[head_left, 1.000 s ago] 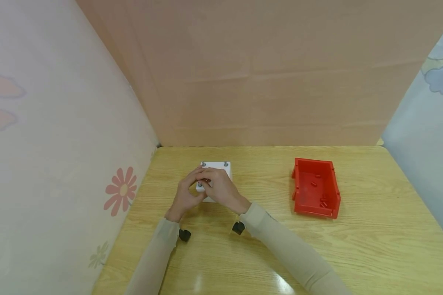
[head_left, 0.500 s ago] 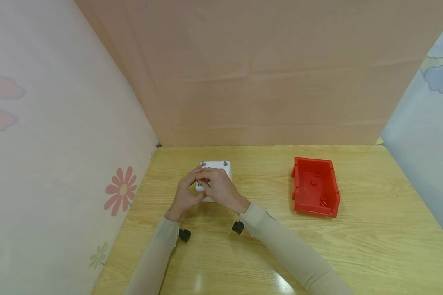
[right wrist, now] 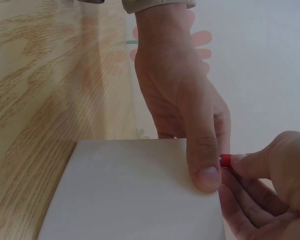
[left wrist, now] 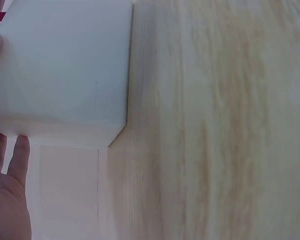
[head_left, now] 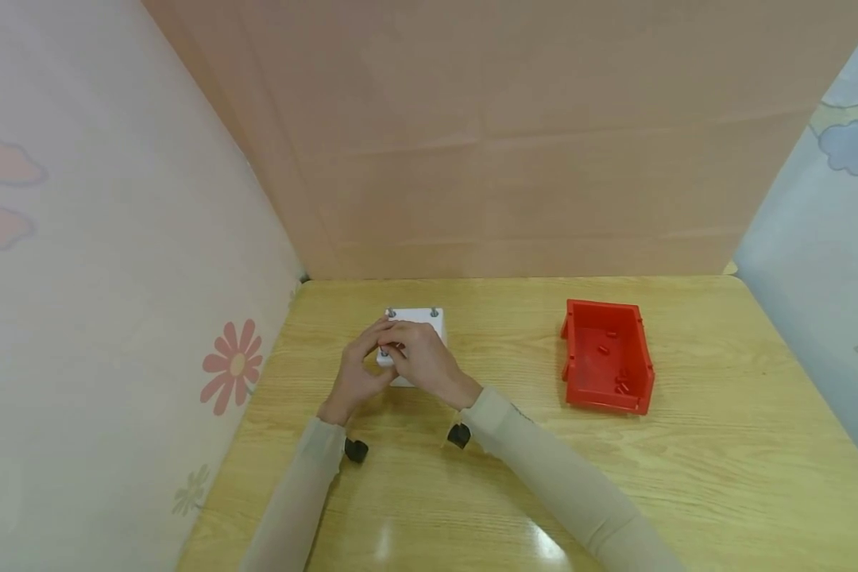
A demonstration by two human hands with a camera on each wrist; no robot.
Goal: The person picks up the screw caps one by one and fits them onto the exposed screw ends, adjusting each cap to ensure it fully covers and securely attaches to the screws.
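A white block (head_left: 422, 315) with metal bolts (head_left: 434, 313) at its corners sits on the table toward the left, partly hidden by both hands. My left hand (head_left: 355, 380) holds its left side; in the right wrist view the thumb (right wrist: 207, 172) lies over the block's face. From the right, my right hand (head_left: 429, 361) reaches over the block's near-left corner. Its thumb and finger pinch a small red cylindrical cap (right wrist: 225, 160) at the block's edge, right beside the left thumb. A bolt (head_left: 384, 353) shows close to those fingertips.
To the right stands a red open-front bin (head_left: 608, 357) with several small red caps (head_left: 622, 385) inside. The wooden table (head_left: 500, 485) meets a flowered wall (head_left: 114, 318) on the left and a brown paper-like backdrop (head_left: 515, 183) behind.
Both hands keep nearly the same place and hold at the block. The whole head view has shifted slightly, so the block and bin appear a little higher.
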